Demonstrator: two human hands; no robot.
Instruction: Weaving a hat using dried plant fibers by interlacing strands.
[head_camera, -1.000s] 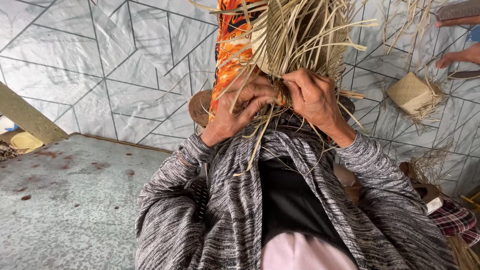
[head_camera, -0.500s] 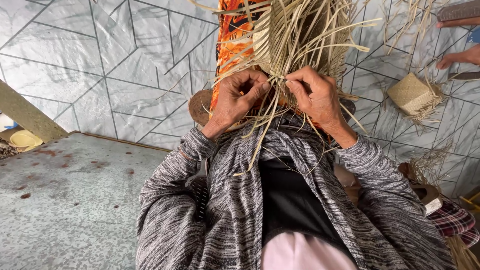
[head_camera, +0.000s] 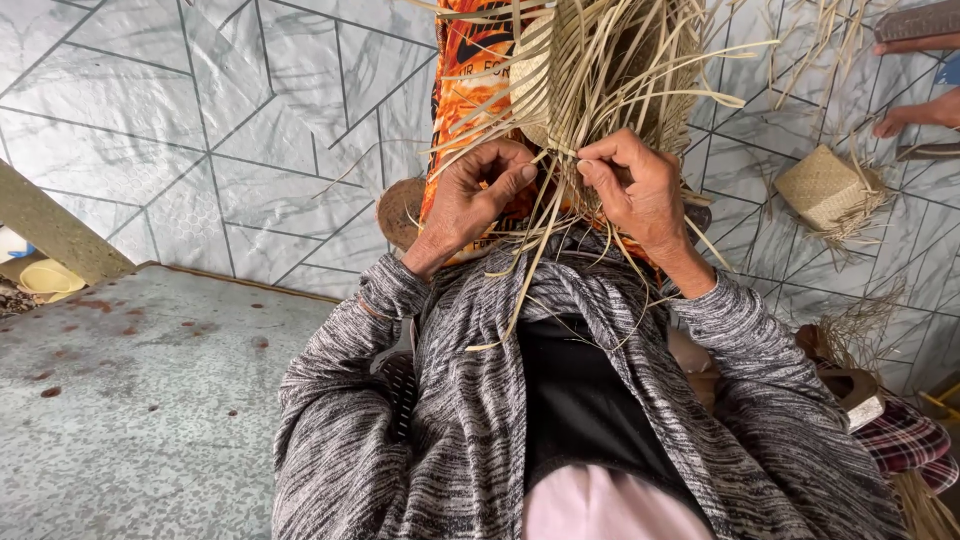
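Observation:
A half-woven straw piece with many loose pale strands sits on an orange patterned cloth over my knees. My left hand pinches a few strands at the lower edge of the weave, fingers curled. Just beside it, my right hand grips other strands at the same edge. The two hands are a few centimetres apart. Loose strands hang down over my grey marled cardigan sleeves.
A woven straw hat crown lies on the tiled floor at right, with another person's hand above it. A speckled grey slab fills the lower left. More straw and a plaid cloth lie at lower right.
My hands have drawn slightly apart and lifted a little, with the fingers now pinching separate strands instead of pressing together over the weave's edge.

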